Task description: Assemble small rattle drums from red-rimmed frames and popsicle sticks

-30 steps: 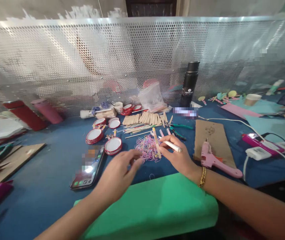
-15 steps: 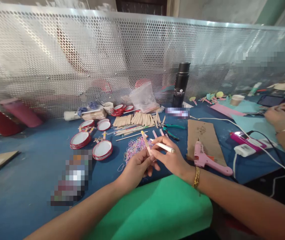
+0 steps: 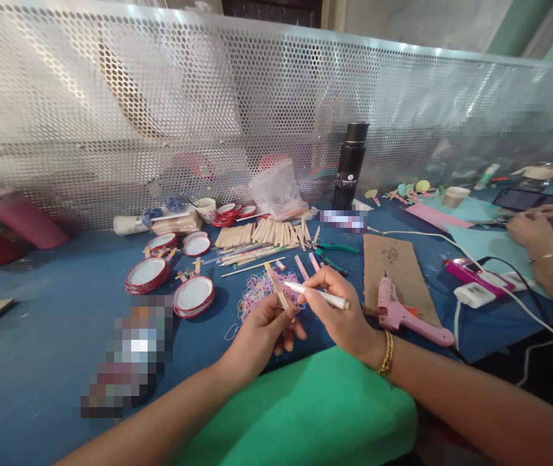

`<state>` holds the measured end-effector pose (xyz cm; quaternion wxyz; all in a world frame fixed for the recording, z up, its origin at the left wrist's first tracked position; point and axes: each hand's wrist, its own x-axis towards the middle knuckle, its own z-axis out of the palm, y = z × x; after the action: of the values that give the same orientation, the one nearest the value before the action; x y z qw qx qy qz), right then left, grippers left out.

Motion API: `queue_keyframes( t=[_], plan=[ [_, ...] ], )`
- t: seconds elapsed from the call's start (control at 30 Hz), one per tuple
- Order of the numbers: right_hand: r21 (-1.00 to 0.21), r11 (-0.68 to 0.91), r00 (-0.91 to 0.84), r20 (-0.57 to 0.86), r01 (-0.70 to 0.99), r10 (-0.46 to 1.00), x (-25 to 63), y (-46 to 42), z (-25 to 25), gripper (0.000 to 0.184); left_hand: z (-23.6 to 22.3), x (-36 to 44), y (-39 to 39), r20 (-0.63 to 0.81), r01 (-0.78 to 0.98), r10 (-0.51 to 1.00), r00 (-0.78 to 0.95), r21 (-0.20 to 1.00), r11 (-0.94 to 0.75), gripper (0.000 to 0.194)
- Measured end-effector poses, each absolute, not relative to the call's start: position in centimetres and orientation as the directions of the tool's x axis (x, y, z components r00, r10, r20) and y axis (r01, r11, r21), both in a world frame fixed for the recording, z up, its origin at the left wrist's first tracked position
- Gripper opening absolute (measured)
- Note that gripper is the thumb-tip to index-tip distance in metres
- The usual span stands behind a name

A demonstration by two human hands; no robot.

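My left hand (image 3: 267, 330) pinches a wooden craft stick (image 3: 277, 285) near its lower end; the stick's far tip is yellow. In my right hand (image 3: 337, 310) is a slim white marker (image 3: 322, 296), gripped between thumb and fingers, its front end pointing left close to the stick. Whether that end is capped I cannot tell. Just behind both hands lies a heap of pastel rubber bands (image 3: 251, 291) on the blue table. A gold bracelet (image 3: 387, 353) circles my right wrist, above a green sheet (image 3: 305, 414).
A pink glue gun (image 3: 402, 314) rests on cardboard (image 3: 385, 259) at right, with a white cable nearby. Red-rimmed round lids (image 3: 193, 296) stand at left. Behind are several craft sticks (image 3: 279, 232) and a black bottle (image 3: 351, 165). Another person's hands (image 3: 533, 230) work at far right.
My right hand has shifted slightly right and down with the marker, opening a gap between it and my left hand. The left hand still holds the stick. The camera view has turned slightly.
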<state>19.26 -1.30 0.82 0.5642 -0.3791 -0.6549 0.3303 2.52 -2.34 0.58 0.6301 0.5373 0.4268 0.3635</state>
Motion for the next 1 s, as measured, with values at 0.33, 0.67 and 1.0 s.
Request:
queue_keyframes(
  t=[0.33, 0.67, 1.0],
  plan=[
    [-0.846, 0.518, -0.135, 0.503, 0.129, 0.854, 19.15, -1.32, 0.82, 0.012, 0.29, 2.68, -2.42, -0.115, 0.031, 0.911, 0.397, 0.993, 0.112, 0.034],
    [-0.847, 0.504, -0.087, 0.497, 0.169, 0.864, 19.28, -1.04, 0.71, 0.014, 0.65, 3.02, -2.48, -0.136, 0.042, 0.926, 0.352, 0.991, 0.130, 0.037],
    [-0.852, 0.500, -0.092, 0.491, 0.157, 0.866, 19.21, -1.05, 0.79, 0.015, 0.34, 2.97, -2.36, -0.121, 0.029, 0.922, 0.368, 0.993, 0.118, 0.035]
  ],
)
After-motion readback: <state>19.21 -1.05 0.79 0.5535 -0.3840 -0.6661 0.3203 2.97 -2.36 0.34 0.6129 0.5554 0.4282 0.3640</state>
